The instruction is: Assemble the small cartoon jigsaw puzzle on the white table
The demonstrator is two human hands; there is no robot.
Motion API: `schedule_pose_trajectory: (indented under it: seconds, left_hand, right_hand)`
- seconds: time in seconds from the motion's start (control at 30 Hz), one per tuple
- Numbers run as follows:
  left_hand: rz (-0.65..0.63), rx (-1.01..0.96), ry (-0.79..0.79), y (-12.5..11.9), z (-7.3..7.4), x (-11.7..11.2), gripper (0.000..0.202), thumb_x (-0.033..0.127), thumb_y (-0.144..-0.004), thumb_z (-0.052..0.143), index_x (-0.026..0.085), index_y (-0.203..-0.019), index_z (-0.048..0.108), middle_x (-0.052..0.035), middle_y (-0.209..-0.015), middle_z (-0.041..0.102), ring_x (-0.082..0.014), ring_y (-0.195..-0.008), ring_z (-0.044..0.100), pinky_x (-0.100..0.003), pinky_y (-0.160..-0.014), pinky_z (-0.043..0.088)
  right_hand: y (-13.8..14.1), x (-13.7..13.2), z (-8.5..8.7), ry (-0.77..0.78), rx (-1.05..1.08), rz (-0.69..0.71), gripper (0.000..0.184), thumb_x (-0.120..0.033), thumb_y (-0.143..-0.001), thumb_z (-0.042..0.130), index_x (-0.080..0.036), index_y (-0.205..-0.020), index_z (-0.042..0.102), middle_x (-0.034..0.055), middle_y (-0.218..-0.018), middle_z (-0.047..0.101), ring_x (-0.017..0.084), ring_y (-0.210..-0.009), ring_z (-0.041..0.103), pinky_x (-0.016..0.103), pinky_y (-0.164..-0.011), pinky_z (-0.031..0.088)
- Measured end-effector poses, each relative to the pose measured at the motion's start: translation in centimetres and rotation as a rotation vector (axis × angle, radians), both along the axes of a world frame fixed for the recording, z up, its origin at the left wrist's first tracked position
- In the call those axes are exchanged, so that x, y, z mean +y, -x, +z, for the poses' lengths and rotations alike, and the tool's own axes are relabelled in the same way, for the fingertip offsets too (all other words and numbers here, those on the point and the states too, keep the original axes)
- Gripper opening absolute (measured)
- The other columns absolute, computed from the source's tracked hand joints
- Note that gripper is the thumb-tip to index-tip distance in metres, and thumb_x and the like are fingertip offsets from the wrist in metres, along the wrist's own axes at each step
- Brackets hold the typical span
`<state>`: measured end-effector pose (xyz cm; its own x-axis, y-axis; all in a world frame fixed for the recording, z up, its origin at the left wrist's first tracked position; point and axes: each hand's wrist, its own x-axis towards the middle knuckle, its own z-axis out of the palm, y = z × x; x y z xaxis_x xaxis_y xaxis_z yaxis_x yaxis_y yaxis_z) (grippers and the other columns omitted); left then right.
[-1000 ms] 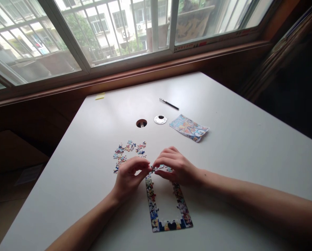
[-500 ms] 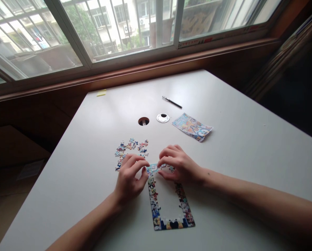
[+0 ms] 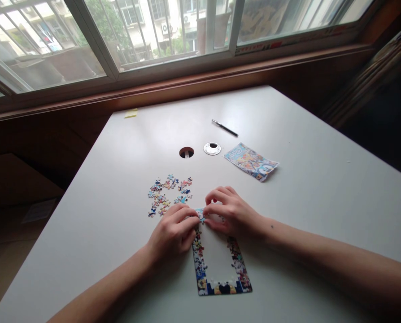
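Bare left hand and right hand, fingers curled, at the far end of a rectangular, multicoloured jigsaw border on the white table; whether either grips cannot be told.

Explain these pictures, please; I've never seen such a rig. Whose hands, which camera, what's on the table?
There is no machine here: these are a person's own bare left hand and right hand. One camera, worn on the head, takes every picture, looking forward and down. On the white table lies a jigsaw border, with loose puzzle pieces beyond the left hand. Farther back are a printed sheet and a pen. Both hands are at the border's far end; whether either grips a piece is too small to tell.
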<state>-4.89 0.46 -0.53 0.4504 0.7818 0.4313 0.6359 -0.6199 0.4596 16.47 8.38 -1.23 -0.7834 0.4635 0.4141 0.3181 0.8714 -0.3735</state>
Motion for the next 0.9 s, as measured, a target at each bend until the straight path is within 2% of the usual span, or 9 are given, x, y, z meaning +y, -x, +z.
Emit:
schedule_pose_trajectory:
  seconds: [0.9]
  left_hand:
    - [0.001,0.143,-0.099,0.12,-0.12,-0.13,0.021,0.010,-0.084,0.053,0.018,-0.100,0.064,-0.0062,-0.103,0.070,-0.0224,-0.097,0.058,-0.040,-0.087,0.048]
  right_hand:
    - [0.21,0.01,-0.05,0.069,-0.050,-0.002,0.011,-0.027,-0.086,0.063,-0.021,-0.096,0.065,0.0057,-0.097,0.064,0.021,-0.091,0.053,0.036,-0.084,0.036]
